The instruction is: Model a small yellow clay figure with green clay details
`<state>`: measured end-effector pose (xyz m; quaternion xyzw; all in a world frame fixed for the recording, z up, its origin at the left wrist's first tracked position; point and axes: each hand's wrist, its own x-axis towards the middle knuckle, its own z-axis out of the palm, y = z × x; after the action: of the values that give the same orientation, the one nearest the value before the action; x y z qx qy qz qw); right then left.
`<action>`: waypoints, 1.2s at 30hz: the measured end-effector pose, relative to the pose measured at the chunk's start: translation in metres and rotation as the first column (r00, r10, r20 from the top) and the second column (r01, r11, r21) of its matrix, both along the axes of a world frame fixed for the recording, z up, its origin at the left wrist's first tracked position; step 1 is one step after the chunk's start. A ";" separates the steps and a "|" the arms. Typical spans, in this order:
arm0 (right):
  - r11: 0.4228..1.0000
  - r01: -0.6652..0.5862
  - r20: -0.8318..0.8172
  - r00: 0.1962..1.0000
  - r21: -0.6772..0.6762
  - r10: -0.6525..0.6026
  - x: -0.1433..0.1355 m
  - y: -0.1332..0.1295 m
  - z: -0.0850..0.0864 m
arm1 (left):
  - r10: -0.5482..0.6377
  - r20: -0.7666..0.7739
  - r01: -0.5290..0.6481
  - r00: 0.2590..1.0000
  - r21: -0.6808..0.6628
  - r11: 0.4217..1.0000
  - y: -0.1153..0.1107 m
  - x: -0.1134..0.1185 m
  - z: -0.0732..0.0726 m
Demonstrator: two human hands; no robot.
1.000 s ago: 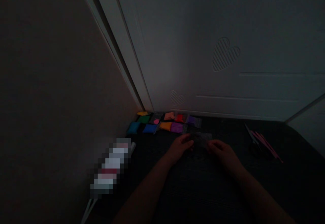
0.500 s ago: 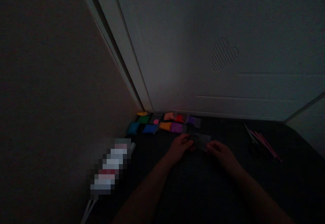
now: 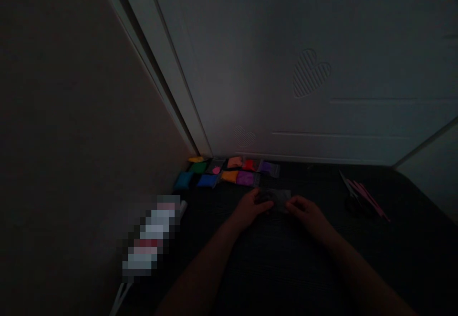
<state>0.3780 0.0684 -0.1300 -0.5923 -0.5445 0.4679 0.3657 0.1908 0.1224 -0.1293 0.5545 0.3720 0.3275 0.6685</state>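
Between my two hands is a small clear plastic bag (image 3: pixel 281 198), with something dark in its left part that I cannot make out. My left hand (image 3: pixel 252 207) is closed on the bag's left end, thumb on top. The fingers of my right hand (image 3: pixel 304 209) pinch its right edge. Just behind the hands lie bags of coloured clay, among them a purple bag (image 3: pixel 245 178), an orange bag (image 3: pixel 229 176), a red bag (image 3: pixel 249 164) and a blue bag (image 3: pixel 207 180). The scene is very dim.
Scissors (image 3: pixel 352 192) and several pink sticks (image 3: pixel 368 197) lie to the right on the dark table (image 3: pixel 279 268). At the left is a blurred white object (image 3: pixel 153 232) with cables (image 3: pixel 120 297). A white panel with embossed hearts (image 3: pixel 311 73) rises behind, and a wall stands at left.
The view has shifted slightly, so everything sits a little further left. My left thumb reaches further over the bag, and both hands keep hold of it.
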 end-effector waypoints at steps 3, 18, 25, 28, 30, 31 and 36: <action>1.000 -0.001 0.002 1.000 0.003 0.001 -0.001 -0.001 0.002 | 0.000 -0.005 0.000 1.000 -0.002 1.000 0.000 0.000 0.000; 1.000 0.002 0.038 0.999 0.015 -0.002 -0.002 -0.001 0.003 | 0.042 -0.021 -0.041 0.999 0.027 0.999 0.003 0.002 -0.007; 1.000 0.006 -0.010 1.000 0.020 -0.006 -0.001 0.000 0.001 | 0.050 -0.032 -0.047 0.998 0.088 0.995 0.001 0.003 -0.005; 1.000 0.013 -0.029 1.000 0.010 -0.012 -0.001 0.001 -0.001 | 0.062 -0.049 -0.056 0.997 0.115 0.992 0.000 0.002 -0.004; 1.000 0.018 -0.035 0.999 0.006 -0.018 -0.001 0.001 -0.001 | 0.082 -0.069 -0.072 0.994 0.139 0.988 0.001 0.002 -0.004; 1.000 0.022 -0.038 0.999 0.004 -0.022 -0.002 0.001 -0.001 | 0.094 -0.080 -0.081 0.992 0.155 0.985 0.001 0.002 -0.005; 0.999 0.048 -0.058 0.997 0.013 -0.047 -0.004 0.001 -0.001 | 0.163 -0.168 -0.116 0.972 0.262 0.958 -0.002 0.004 -0.006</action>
<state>0.3741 0.0690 -0.1312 -0.5886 -0.5229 0.4721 0.3965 0.1950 0.1204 -0.1357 0.6353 0.4274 0.3646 0.5300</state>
